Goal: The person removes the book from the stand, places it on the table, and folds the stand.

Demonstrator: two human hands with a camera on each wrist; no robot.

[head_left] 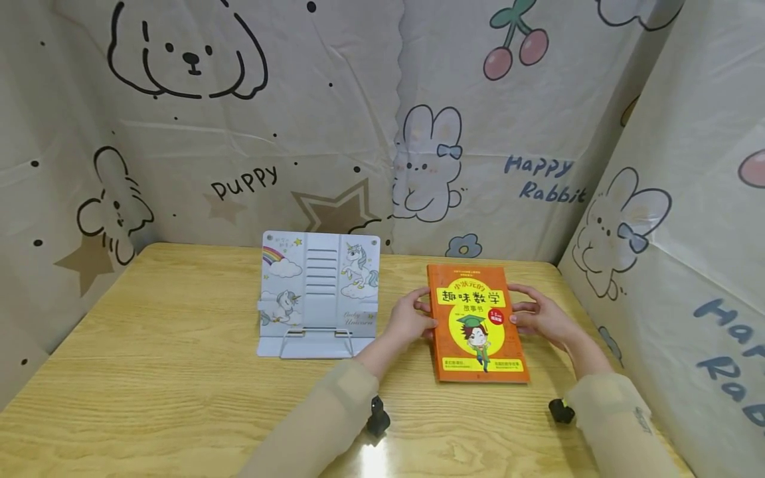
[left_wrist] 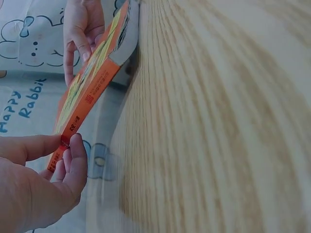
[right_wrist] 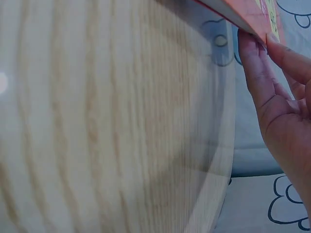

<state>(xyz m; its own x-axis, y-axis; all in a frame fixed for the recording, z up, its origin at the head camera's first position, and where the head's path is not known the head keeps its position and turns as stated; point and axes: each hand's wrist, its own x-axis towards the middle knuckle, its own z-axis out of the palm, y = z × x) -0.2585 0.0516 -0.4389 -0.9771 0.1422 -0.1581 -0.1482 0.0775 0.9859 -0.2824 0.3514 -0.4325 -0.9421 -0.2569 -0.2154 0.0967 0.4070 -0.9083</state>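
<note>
- On the right half of the desk [head_left: 179,378]: an orange book [head_left: 477,325], front cover up, held at its left and right sides by a person's two hands.
- Left hand [head_left: 410,320]: fingers grip the spine [left_wrist: 91,97]; thumb on the cover side, fingertips curled to the underside.
- Right hand [head_left: 542,320]: fingers pinch the opposite edge, thumb on the cover, other fingers beneath.
- Book attitude: in the left wrist view it looks tilted, far end raised off the desk. Whether the near edge touches the wood, I cannot tell.
- To the left of the left hand, apart from the book: a white unicorn-print book stand [head_left: 321,285], back panel raised, wire holder [head_left: 317,330] at its near, lower side.
- Step in hand, as judged: supporting the book with both hands. Good practice: keep the two grips opposite each other and raise both sides at the same rate, so the book does not twist.
- Right grip calls for more care: pages could fan if the thumb pinches the cover alone. Take the whole thickness, both covers included.
- Pressure: firm but light; squeezing inward could bow the cover.
- Left forearm lies near the stand; elbow and sleeve should stay clear of it.
</note>
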